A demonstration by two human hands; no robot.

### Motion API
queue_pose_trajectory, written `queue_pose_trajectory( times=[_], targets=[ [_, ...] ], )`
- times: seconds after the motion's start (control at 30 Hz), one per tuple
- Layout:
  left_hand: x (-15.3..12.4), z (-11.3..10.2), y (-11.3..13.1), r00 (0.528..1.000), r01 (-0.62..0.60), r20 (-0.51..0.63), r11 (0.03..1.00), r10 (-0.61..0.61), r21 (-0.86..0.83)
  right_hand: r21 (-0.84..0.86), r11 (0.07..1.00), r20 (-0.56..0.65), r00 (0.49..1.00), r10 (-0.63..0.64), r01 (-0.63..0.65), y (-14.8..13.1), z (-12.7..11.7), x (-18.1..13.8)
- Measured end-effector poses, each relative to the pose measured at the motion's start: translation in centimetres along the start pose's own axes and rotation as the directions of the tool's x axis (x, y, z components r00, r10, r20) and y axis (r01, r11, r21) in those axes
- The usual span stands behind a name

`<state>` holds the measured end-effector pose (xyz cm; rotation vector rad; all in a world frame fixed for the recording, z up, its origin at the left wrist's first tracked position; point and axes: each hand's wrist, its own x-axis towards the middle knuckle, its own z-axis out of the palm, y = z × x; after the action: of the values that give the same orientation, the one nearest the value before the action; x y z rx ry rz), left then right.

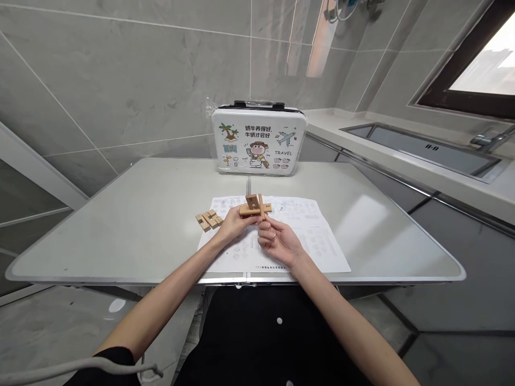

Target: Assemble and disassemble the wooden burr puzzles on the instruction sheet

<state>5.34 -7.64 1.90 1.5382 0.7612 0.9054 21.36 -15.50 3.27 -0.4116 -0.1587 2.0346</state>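
My left hand [234, 224] is closed on a notched wooden puzzle piece [244, 209] that lies level above the paper and bears a "2" near its right end. A second wooden block [251, 201], marked with a number, stands upright on it. Between the fingertips of my right hand [278, 240] is a thin wooden puzzle piece [262, 206], held upright against the level one. Whether its slot fits around the other piece cannot be made out. Left of my left hand, several loose wooden pieces [209, 220] lie together at the paper's edge.
A printed instruction sheet [322, 249] lies under my hands on the folding table [132, 225]. At the table's back stands a white cartoon case [237, 158] in clear plastic. A counter with a sink [418, 147] runs along the right; a tiled wall is behind.
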Motion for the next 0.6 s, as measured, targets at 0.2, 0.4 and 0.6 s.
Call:
queue_pose_trajectory(
  times=[0.2,0.4,0.6],
  targets=[
    [-0.2,0.0,0.5,0.997,-0.028,0.077,0.999,0.025,0.04,-0.033,0.999,0.012,1.0,0.005,-0.005,0.0,0.0,-0.4],
    [-0.2,-0.1,0.4,0.997,-0.053,0.064,0.997,0.05,0.061,-0.047,0.999,0.008,1.0,0.02,-0.02,-0.1,0.0,-0.5],
    [-0.3,0.1,-0.6,0.996,-0.056,0.066,0.998,0.053,0.041,0.016,0.999,-0.045,0.999,0.028,-0.028,0.7,0.2,-0.1]
  ],
)
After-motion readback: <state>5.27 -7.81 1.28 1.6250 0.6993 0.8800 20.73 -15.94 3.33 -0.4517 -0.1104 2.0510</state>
